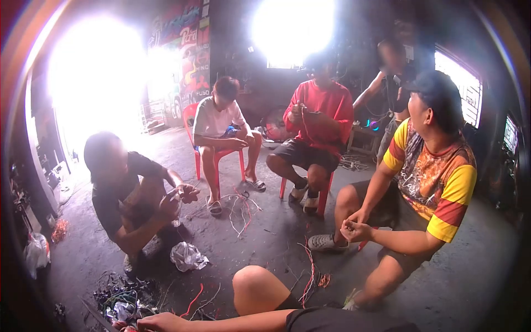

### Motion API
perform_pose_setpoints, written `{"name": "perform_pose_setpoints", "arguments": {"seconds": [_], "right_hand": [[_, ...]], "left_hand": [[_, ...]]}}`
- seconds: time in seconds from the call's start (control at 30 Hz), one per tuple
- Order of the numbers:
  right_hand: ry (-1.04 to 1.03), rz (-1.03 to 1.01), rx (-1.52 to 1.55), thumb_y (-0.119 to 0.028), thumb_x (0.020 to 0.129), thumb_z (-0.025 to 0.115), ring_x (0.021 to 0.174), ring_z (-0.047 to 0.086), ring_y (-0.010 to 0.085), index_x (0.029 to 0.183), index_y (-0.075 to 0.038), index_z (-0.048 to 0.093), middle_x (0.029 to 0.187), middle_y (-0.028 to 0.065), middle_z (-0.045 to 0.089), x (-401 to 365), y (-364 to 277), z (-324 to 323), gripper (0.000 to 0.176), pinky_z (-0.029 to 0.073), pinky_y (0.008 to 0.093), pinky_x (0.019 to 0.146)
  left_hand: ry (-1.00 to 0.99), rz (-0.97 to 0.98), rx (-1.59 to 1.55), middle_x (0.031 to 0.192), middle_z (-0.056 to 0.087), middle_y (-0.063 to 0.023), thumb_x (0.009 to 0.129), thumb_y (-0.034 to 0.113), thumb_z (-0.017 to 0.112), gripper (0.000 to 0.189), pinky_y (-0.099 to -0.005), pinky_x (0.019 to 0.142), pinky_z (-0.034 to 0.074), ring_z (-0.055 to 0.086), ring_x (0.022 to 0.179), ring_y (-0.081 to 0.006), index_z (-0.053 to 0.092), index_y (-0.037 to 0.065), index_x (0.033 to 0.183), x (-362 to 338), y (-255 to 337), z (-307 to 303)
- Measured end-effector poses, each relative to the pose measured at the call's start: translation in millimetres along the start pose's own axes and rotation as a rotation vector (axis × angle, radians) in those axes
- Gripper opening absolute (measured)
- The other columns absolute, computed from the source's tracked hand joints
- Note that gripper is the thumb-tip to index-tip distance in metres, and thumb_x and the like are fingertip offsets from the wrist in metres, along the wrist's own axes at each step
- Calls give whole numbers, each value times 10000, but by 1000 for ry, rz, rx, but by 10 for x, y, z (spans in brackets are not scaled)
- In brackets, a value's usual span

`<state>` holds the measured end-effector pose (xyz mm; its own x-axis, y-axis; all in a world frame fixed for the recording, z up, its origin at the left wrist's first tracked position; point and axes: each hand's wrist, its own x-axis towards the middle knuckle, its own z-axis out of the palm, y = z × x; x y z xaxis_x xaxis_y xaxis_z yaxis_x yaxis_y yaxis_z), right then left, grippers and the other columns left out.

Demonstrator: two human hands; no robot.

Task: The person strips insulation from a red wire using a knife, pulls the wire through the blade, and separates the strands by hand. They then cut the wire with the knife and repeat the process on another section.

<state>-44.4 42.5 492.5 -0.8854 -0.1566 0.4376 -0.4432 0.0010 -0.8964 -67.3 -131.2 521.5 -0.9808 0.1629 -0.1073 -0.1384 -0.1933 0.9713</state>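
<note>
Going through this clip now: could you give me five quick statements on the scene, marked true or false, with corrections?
1. The person in the white T-shirt sits on a red chair. True.
2. The crumpled white bag hangs from a chair. False: it lies on the floor.
3. The wearer's hand is at the picture's upper right. False: it is at the lower left, by the pile of scrap.
4. A red wire lies loose on the floor. True.
5. The person in the yellow-sleeved shirt is bareheaded. False: they wear a dark cap.
</note>
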Motion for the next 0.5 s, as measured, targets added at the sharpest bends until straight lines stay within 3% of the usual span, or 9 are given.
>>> {"name": "perform_pose_setpoints", "arguments": {"seconds": [0.03,0.13,0.27,0.3,0.4,0.43,0.5], "right_hand": [[-39,-189,-501,-203,952,551,853,687,296,1062,-105,697,965,146,702,-4,24,-103,207,543,413,700],[-198,-219,-715,-213,911,550,825,676,338,1036,-134,705,918,149,699,115,228,-154,214,534,425,658],[-190,-125,-654,-233,893,561,747,659,352,1017,-145,710,838,132,692,52,-3,-229,212,520,442,627],[-232,-115,-695,-213,875,598,765,683,300,1058,-135,712,883,143,703,70,45,-268,229,531,425,653],[-176,-62,-180,-184,879,639,808,701,229,1106,-77,702,928,137,722,105,480,-203,259,548,383,694],[-216,307,183,-232,930,663,843,695,188,1143,-13,684,964,125,723,86,330,-236,306,563,357,737],[-191,377,503,-294,960,641,835,694,197,1139,11,679,964,116,716,19,147,-251,356,572,354,740]], "left_hand": [[-13,24,48,1072,698,-133,928,99,598,270,-327,829,549,670,984,-249,643,-28,1161,1,-19,14],[-49,97,171,1072,698,-130,930,102,601,270,-325,828,547,669,983,-245,640,-28,1163,38,-51,40],[-74,206,307,1071,699,-125,931,105,607,270,-322,826,544,667,981,-241,637,-27,1165,86,-79,71],[-85,238,336,1071,699,-124,932,105,608,270,-322,825,544,667,981,-240,637,-27,1166,98,-86,90],[-117,345,411,1070,699,-120,933,107,612,270,-320,823,542,665,980,-237,634,-26,1167,156,-103,100],[-120,363,420,1070,700,-119,934,108,613,270,-319,823,541,665,980,-236,634,-26,1168,171,-124,100],[-92,318,380,1079,698,-104,947,121,615,273,-328,844,525,649,985,-227,621,-27,1177,246,-251,27]]}}
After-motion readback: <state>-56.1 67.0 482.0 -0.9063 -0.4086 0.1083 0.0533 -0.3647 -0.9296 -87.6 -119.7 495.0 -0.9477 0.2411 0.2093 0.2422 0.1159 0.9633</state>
